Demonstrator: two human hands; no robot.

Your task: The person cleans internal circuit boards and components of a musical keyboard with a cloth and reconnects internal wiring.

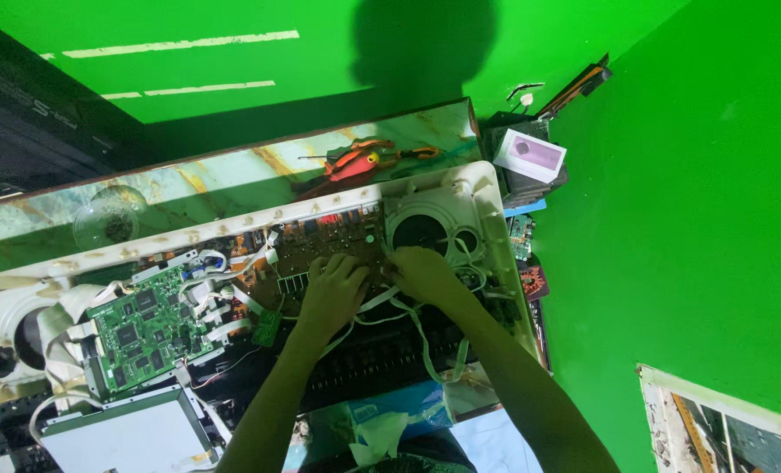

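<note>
Matt cream plastic casing holds a glossy green circuit board.

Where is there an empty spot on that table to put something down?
The bare marbled tabletop strip behind the open white case, between the clear dome and the orange-handled tools, is free. Inside the case it is crowded: both hands, left and right, sit among the brown board, green board and ribbon cables.
</note>
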